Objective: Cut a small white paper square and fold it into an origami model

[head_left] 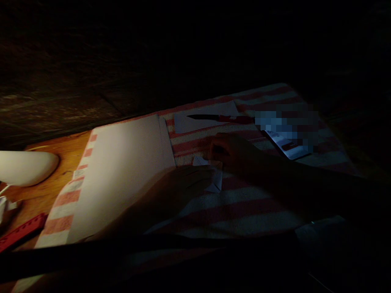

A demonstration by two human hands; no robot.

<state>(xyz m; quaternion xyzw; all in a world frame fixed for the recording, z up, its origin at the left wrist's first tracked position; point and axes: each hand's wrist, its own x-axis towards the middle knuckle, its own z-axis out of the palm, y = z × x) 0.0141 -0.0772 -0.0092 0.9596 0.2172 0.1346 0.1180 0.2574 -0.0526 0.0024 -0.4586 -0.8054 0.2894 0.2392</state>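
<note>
In the dim light a small folded piece of white paper lies on a red-and-white striped cloth. My left hand rests flat over its left part, fingers stretched out and together. Just above the paper's upper right edge is my right hand, its fingers curled in; shadow hides what they hold, if anything. A knife with a dark blade and reddish handle lies beyond both hands, partly over a strip of paper.
Large white sheets cover the cloth's left side. To the right lies a lit phone, partly blurred out. A white rounded object and a red item are on the wooden surface at left. The striped cloth spreads underneath.
</note>
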